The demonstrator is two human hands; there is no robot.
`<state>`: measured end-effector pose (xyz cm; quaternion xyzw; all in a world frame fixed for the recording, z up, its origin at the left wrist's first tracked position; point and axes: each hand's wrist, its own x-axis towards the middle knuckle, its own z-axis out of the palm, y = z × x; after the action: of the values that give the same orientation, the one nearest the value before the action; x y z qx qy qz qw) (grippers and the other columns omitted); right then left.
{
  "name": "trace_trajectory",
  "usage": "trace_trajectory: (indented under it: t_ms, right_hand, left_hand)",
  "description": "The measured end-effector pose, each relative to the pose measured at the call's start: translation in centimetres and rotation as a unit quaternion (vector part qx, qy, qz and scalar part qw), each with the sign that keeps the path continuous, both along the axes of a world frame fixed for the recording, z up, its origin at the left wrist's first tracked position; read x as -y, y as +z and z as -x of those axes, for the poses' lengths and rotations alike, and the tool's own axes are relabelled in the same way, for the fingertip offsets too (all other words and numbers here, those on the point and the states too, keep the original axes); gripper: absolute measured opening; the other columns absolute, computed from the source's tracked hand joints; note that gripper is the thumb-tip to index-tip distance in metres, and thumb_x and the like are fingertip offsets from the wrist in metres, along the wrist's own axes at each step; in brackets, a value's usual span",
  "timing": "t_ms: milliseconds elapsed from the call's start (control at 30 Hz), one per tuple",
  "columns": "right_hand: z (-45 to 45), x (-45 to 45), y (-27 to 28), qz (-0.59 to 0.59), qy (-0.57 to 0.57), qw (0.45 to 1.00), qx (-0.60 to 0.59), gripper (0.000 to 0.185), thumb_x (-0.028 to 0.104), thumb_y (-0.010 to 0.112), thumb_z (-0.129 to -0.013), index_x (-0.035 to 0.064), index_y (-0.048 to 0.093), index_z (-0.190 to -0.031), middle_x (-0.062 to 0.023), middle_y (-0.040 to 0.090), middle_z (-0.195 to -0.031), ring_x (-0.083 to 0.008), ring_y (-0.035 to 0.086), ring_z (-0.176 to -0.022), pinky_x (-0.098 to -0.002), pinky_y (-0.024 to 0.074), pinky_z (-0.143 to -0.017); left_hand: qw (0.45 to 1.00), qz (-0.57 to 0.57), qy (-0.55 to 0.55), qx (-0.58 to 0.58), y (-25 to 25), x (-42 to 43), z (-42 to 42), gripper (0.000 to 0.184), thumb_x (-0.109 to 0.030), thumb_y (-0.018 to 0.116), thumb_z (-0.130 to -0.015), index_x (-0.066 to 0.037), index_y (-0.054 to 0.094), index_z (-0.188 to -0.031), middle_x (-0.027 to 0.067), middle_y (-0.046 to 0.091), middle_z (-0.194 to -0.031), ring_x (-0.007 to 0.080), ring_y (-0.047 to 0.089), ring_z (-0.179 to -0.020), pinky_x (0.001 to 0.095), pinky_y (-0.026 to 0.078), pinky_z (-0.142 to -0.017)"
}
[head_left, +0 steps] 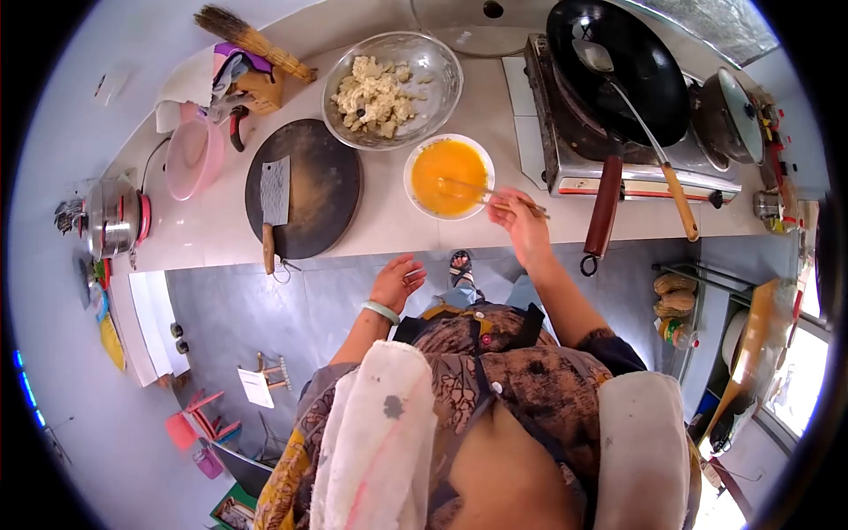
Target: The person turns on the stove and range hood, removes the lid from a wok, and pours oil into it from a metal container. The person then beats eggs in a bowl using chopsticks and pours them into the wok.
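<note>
In the head view, my right hand (521, 223) is closed around a pair of chopsticks (477, 187). Their far ends dip into beaten egg (449, 177), which fills much of a white bowl (410, 196) near the counter's front edge. My left hand (399, 281) hangs in front of the counter, fingers loosely bent and apart, with nothing in it. Behind the egg bowl stands a large metal bowl (444, 84) holding lumpy pale dough (378, 95).
Left of the bowls, a cleaver (276, 193) lies on a round dark chopping board (322, 190). At right, a black wok (649, 97) with a spatula (652, 141) sits on the gas stove (579, 177), handles jutting past the edge. A pink basin (196, 159) stands farther left.
</note>
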<state>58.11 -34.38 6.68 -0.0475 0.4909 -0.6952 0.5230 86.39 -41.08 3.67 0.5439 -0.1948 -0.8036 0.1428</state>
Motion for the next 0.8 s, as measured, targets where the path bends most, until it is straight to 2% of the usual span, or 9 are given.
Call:
trace_trajectory:
  t_ms: [100, 133, 233, 267, 400, 533, 633, 767, 800]
  right_hand:
    - [1.7, 0.8, -0.3, 0.016, -0.045, 0.999, -0.012, 0.027, 0.017, 0.046, -0.096, -0.0005, 0.054, -0.115, -0.0149, 0.063, -0.099, -0.0237, 0.063, -0.091, -0.0351, 0.0514, -0.084]
    - [2.4, 0.0, 0.2, -0.012, -0.065, 0.997, -0.050, 0.026, 0.017, 0.046, -0.096, -0.0001, 0.055, -0.113, -0.0149, 0.063, -0.099, -0.0235, 0.064, -0.088, -0.0349, 0.0518, -0.082]
    - [2.2, -3.0, -0.5, -0.016, -0.027, 0.999, -0.018, 0.025, 0.017, 0.047, -0.096, -0.0002, 0.056, -0.112, -0.0151, 0.063, -0.099, -0.0231, 0.064, -0.087, -0.0348, 0.0521, -0.081]
    - [1.3, -2.8, 0.2, -0.032, -0.015, 0.999, -0.014, 0.026, 0.018, 0.048, -0.096, -0.0001, 0.056, -0.113, -0.0149, 0.063, -0.099, -0.0229, 0.064, -0.087, -0.0347, 0.0520, -0.082]
    - [0.3, 1.1, -0.9, 0.032, -0.008, 0.999, -0.021, 0.027, 0.018, 0.049, -0.095, 0.0000, 0.056, -0.113, -0.0150, 0.063, -0.101, -0.0233, 0.063, -0.090, -0.0349, 0.0516, -0.084]
    - [2.7, -1.4, -0.8, 0.011, -0.071, 0.997, -0.042, 0.026, 0.018, 0.048, -0.096, 0.0000, 0.056, -0.113, -0.0151, 0.062, -0.102, -0.0240, 0.063, -0.091, -0.0353, 0.0515, -0.084]
    - [1.2, -3.1, 0.1, -0.029, -0.037, 0.999, -0.027, 0.027, 0.018, 0.047, -0.096, 0.0001, 0.055, -0.114, -0.0151, 0.062, -0.103, -0.0244, 0.063, -0.090, -0.0354, 0.0513, -0.084]
    - [-0.1, 0.3, -0.6, 0.020, -0.001, 0.999, -0.044, 0.026, 0.017, 0.047, -0.096, -0.0007, 0.054, -0.114, -0.0150, 0.063, -0.102, -0.0253, 0.063, -0.090, -0.0351, 0.0511, -0.084]
    - [0.5, 0.8, -1.0, 0.035, -0.024, 0.999, -0.030, 0.027, 0.017, 0.047, -0.096, -0.0014, 0.054, -0.113, -0.0153, 0.063, -0.102, -0.0255, 0.063, -0.091, -0.0352, 0.0514, -0.083]
  left_hand:
    - [1.000, 0.005, 0.004, 0.006, 0.6, 0.2, 0.2, 0.034, -0.013, 0.053, -0.092, -0.004, 0.045, -0.124, 0.0104, 0.061, -0.105, 0.0217, 0.061, -0.091, 0.0330, 0.052, -0.079]
    - [1.000, 0.005, 0.008, 0.008, 0.7, 0.2, 0.2, 0.034, -0.013, 0.053, -0.092, -0.004, 0.045, -0.124, 0.0105, 0.061, -0.105, 0.0219, 0.061, -0.091, 0.0331, 0.052, -0.079]
    - [1.000, 0.001, 0.011, 0.013, 0.1, -0.1, -0.2, 0.037, -0.013, 0.054, -0.092, -0.004, 0.044, -0.126, 0.0108, 0.061, -0.104, 0.0228, 0.061, -0.092, 0.0333, 0.051, -0.079]
    - [1.000, 0.000, 0.008, 0.016, 0.1, -0.2, -0.3, 0.037, -0.013, 0.054, -0.092, -0.004, 0.044, -0.127, 0.0108, 0.061, -0.104, 0.0229, 0.061, -0.092, 0.0334, 0.051, -0.079]
    - [1.000, 0.001, 0.018, 0.007, 0.0, -0.5, -0.8, 0.038, -0.013, 0.055, -0.091, -0.003, 0.044, -0.126, 0.0116, 0.061, -0.104, 0.0236, 0.061, -0.091, 0.0337, 0.052, -0.079]
    - [0.999, 0.006, 0.031, 0.005, -0.5, -0.6, -1.1, 0.038, -0.013, 0.056, -0.090, -0.004, 0.045, -0.125, 0.0121, 0.061, -0.104, 0.0233, 0.062, -0.090, 0.0333, 0.052, -0.079]
    - [1.000, 0.002, 0.026, -0.003, -1.2, -1.0, -1.3, 0.037, -0.014, 0.056, -0.090, -0.004, 0.045, -0.124, 0.0119, 0.061, -0.104, 0.0230, 0.062, -0.090, 0.0337, 0.052, -0.079]
    - [1.000, -0.001, 0.011, -0.002, -0.9, -1.3, -0.8, 0.037, -0.016, 0.055, -0.090, -0.004, 0.045, -0.124, 0.0105, 0.060, -0.105, 0.0222, 0.061, -0.091, 0.0333, 0.052, -0.080]
    - [1.000, -0.002, 0.015, 0.003, -0.6, -1.2, -0.7, 0.035, -0.016, 0.055, -0.091, -0.005, 0.046, -0.122, 0.0102, 0.060, -0.105, 0.0216, 0.061, -0.091, 0.0328, 0.052, -0.080]
